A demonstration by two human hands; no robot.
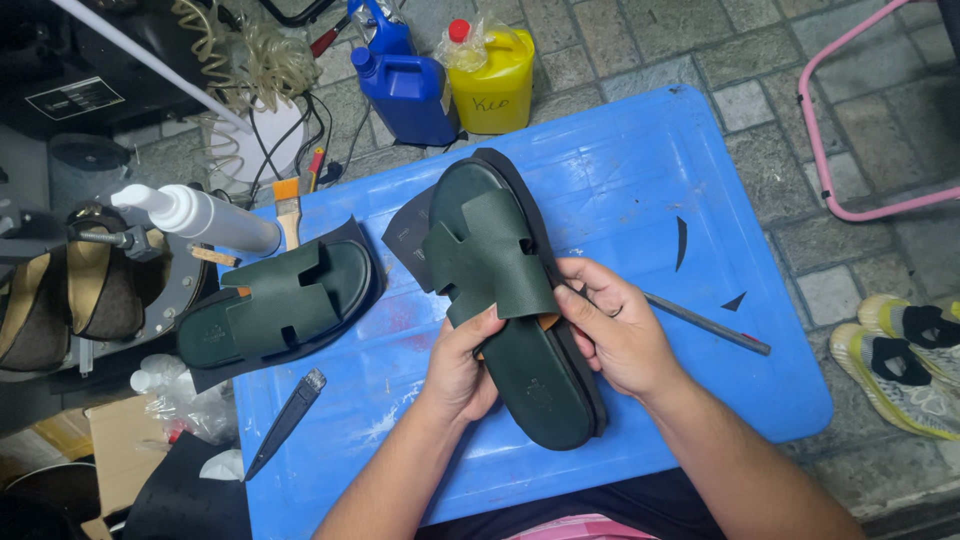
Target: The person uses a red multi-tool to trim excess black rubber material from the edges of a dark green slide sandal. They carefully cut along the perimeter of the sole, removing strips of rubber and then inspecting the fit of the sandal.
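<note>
Left hand: grips dark green leather slide sandal – strap edge.
Right hand: pinches its other side.
Beyond hands: blue plastic jug, yellow plastic jug – contents unseen.

2 green sandals, 2 jugs – 1 blue, 1 yellow; 1 brush, 1 knife, 2 sneakers.

Single head cam, worn by person, looks steeply down, close over blue board on lap, paved floor beyond
</note>
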